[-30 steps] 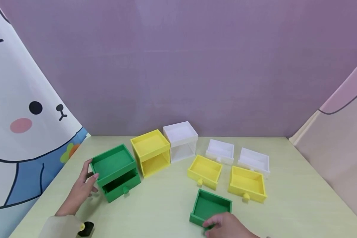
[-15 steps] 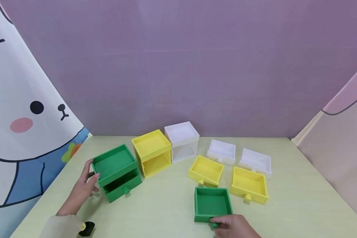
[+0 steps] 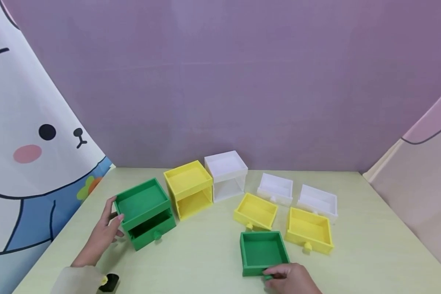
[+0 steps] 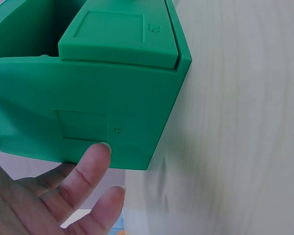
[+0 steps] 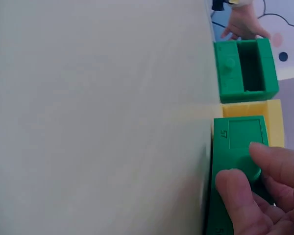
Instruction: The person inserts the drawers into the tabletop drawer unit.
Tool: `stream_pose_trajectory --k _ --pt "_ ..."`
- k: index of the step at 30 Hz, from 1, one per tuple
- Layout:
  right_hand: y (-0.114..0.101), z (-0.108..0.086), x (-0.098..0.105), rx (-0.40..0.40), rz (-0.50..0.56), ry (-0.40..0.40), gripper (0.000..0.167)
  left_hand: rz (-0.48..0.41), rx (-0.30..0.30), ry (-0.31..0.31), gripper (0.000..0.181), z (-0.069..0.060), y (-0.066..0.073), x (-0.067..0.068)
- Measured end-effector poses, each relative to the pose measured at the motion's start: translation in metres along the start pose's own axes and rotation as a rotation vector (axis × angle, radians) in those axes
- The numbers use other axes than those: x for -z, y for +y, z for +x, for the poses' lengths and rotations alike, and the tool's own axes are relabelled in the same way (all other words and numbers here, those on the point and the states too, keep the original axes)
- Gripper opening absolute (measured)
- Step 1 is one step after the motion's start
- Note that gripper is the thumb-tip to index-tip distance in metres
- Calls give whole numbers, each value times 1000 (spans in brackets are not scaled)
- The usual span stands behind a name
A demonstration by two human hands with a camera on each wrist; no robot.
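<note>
At lower left, I see the left hand (image 3: 102,234) with nearly straight fingers against the green cabinet (image 3: 141,200), apparently steadying it; right of bottom centre, the right hand (image 3: 293,279) pinches the green drawer (image 3: 251,270) by its knob (image 3: 267,277), probably for control.

purple backdrop (image 3: 220,85) behind pale table (image 3: 194,257) | cartoon-animal cloth (image 3: 29,118) at left | pink-and-cream cloth (image 3: 426,179) at right
</note>
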State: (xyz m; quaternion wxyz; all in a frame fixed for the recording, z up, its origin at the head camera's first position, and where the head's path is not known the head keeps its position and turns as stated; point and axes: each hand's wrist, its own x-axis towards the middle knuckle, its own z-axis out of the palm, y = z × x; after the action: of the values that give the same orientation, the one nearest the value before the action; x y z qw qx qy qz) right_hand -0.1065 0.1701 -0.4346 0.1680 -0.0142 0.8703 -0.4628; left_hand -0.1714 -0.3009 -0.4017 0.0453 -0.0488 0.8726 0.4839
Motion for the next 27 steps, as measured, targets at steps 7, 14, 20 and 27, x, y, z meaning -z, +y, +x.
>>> stream_pose_trajectory --k 7,14,20,27 --pt "-5 0 4 59 -12 83 17 -3 13 -1 68 1 1 0" --pt "-4 1 3 41 -70 130 10 -19 28 -1 67 -1 2 -1" --pt "3 1 1 26 -1 92 10 -25 7 11 66 -1 -1 -1" --pt "1 2 -6 -5 45 129 9 -31 0 15 66 -2 -2 -2"
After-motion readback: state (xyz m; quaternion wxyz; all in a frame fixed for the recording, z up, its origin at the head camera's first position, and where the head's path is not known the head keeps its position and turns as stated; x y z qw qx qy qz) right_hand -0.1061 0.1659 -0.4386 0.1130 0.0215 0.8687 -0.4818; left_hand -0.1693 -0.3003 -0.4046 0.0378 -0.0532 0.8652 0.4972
